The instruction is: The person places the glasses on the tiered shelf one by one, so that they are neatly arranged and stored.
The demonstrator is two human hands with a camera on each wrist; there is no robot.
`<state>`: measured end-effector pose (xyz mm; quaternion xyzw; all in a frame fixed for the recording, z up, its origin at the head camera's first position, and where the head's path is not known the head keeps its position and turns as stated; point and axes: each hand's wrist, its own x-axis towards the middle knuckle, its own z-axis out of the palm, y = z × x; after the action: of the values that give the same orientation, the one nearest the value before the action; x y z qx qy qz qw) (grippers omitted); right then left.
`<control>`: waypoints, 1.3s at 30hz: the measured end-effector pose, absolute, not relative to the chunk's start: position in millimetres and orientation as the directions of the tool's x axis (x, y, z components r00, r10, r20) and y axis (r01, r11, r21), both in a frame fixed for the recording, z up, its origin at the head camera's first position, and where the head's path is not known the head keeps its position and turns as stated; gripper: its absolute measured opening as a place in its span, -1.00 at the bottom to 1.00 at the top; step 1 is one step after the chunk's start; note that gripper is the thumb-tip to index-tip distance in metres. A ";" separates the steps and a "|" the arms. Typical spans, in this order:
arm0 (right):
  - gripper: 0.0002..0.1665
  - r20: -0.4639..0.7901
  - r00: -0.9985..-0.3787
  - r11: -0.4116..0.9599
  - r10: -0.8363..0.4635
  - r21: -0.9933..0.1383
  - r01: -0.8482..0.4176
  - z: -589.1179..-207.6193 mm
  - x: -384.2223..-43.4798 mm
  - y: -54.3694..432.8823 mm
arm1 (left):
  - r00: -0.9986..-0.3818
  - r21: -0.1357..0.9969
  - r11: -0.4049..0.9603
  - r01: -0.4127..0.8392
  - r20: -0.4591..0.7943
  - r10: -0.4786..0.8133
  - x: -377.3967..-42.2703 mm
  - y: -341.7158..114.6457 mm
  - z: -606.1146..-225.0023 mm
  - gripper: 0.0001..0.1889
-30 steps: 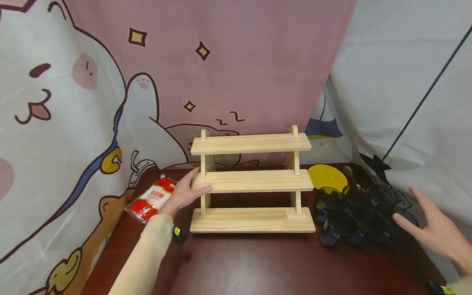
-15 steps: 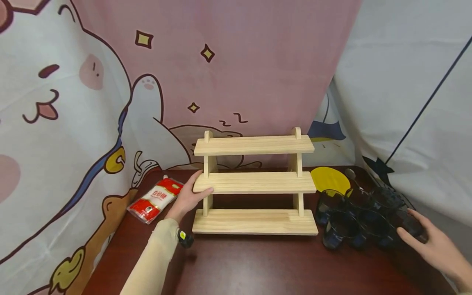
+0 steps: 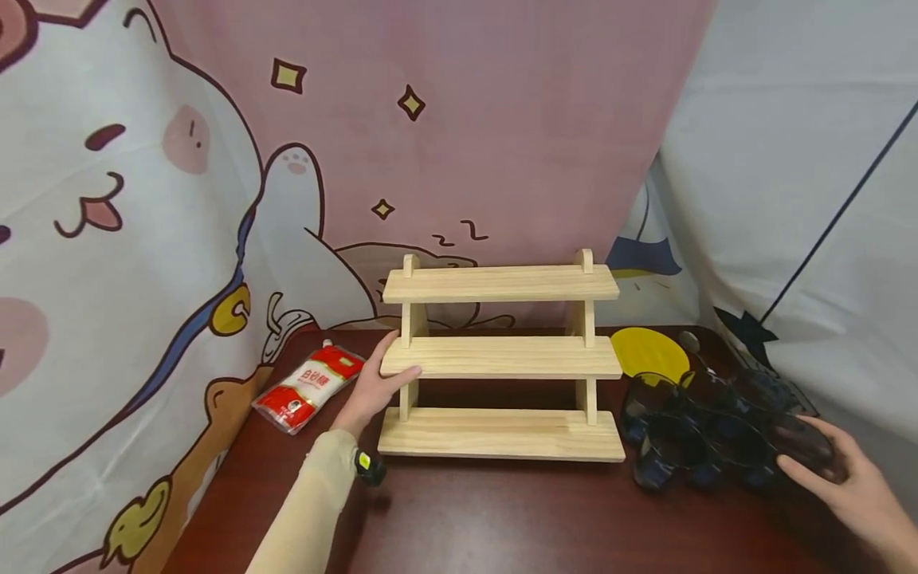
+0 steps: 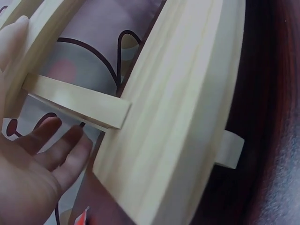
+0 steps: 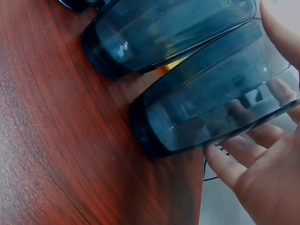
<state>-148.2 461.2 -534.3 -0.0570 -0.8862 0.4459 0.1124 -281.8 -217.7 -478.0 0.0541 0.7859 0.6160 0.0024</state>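
Left hand (image 3: 369, 391) grips the 3-tier wooden rack (image 3: 502, 356) at its middle board's left end, thumb in front. Right of the rack, right hand (image 3: 857, 485), spread to glass width, holds 1 dark blue glass (image 5: 201, 96). Left of the rack: red-and-white bag (image 3: 310, 387), labelled "白砂糖".

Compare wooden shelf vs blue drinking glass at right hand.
The three-tier wooden shelf is pale and opaque; the blue drinking glass is dark and see-through. The shelf is larger than the glass. Shared: both are held, shelf by the left hand, glass by the right hand.
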 end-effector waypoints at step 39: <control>-0.12 0.166 -0.839 0.405 0.518 -0.912 0.070 -529.6 -132.8 438.0 | -0.995 0.980 0.181 0.087 0.076 0.070 -275.9 -215.4 -483.5 -0.03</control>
<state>-132.8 438.0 -529.6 -0.1817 -0.8093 0.5144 0.2178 -275.9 -215.4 -483.5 0.0510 0.7685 0.6378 -0.0069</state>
